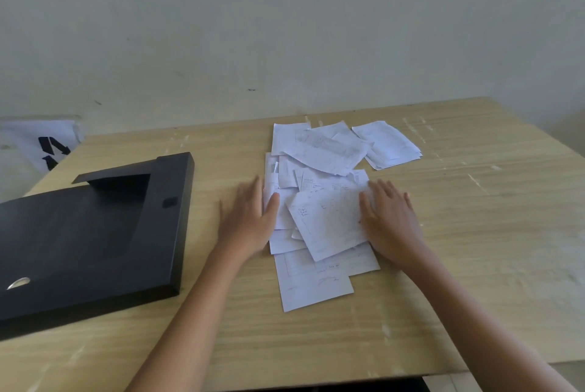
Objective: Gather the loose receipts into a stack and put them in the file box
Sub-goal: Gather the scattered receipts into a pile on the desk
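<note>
- Your left hand (pixel 250 220) lies flat at the left edge of the receipts (pixel 319 201), just left of the frame's centre; it is blurred, its fingers (pixel 253 192) look straight and close together, and the thumb rests on the paper.
- Your right hand (pixel 391 220) lies flat on the right edge of the same pile, fingers straight and slightly spread, holding nothing.
- The receipts are white slips spread loosely and overlapping in the centre of the frame; more than ten, but the overlap prevents an exact count.
- A small separate bunch of receipts (pixel 387 144) sits at the upper right of the pile.
- You can see faint printed lines and handwriting on the slips, too small to read.
- One black file box (pixel 95 233) lies flat and closed at the left of the frame, well apart from the pile; no label shows on it.
- Everything rests on one light wooden table (pixel 474 233).
- In the upper left, beyond the table, there is a white sheet with black arrow marks (pixel 50 148).
</note>
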`<state>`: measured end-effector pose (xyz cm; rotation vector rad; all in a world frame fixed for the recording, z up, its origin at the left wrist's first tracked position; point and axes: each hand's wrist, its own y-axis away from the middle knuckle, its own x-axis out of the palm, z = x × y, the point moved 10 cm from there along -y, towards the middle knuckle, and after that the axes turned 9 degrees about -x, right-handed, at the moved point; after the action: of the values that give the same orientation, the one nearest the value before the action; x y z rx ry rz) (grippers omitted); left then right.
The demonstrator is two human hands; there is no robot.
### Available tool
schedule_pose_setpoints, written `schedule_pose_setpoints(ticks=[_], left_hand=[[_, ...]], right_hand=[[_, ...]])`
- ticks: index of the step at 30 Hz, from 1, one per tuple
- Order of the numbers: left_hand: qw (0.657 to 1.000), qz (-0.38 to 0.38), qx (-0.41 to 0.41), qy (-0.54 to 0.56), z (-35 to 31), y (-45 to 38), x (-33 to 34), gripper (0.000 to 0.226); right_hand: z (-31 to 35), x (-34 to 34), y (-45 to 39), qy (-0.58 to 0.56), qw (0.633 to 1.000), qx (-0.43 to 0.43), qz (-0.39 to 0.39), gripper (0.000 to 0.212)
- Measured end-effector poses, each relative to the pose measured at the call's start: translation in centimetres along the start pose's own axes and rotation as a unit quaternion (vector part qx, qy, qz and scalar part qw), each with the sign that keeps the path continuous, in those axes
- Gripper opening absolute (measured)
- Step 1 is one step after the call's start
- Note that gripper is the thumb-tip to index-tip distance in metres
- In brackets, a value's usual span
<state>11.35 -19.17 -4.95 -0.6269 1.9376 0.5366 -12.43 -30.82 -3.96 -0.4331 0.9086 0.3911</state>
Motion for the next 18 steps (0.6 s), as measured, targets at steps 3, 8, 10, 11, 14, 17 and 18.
schedule_pose_setpoints(ticks=[3, 8, 10, 11, 14, 17, 18], left_hand=[[0.997, -0.009, -0.013, -0.075, 1.5, 2.5, 0.6, 0.077], [0.993, 0.017, 0.008, -0.118, -0.8, 4.7, 2.7, 0.073], [0.991, 0.013, 0.008, -0.131, -0.9, 4.9, 2.9, 0.075], [0.992, 0.012, 0.008, -0.125, -0.7, 4.9, 2.9, 0.075], [1.0, -0.007, 0.02, -0.01, -0.4, 5.1, 1.9, 0.069], [0.998, -0.03, 0.037, 0.04, 0.0, 5.9, 0.8, 0.061], [0.999, -0.026, 0.045, 0.011, 0.0, 6.3, 1.0, 0.062]], right_hand=[[-1.6, -0.1, 1.2, 0.028, 0.999, 0.022, 0.009, 0.05], [0.9, 1.3, 2.7, 0.056, 0.996, -0.041, 0.052, 0.052], [1.7, 1.6, 3.2, 0.033, 0.995, -0.067, 0.063, 0.051], [1.9, 1.5, 3.4, 0.016, 0.995, -0.075, 0.068, 0.05], [1.8, 0.2, 3.2, -0.03, 0.997, -0.059, 0.041, 0.047], [0.4, -0.3, 2.2, 0.002, 0.999, -0.028, 0.018, 0.048], [-0.2, -0.2, 1.8, 0.012, 0.999, -0.024, 0.021, 0.05]])
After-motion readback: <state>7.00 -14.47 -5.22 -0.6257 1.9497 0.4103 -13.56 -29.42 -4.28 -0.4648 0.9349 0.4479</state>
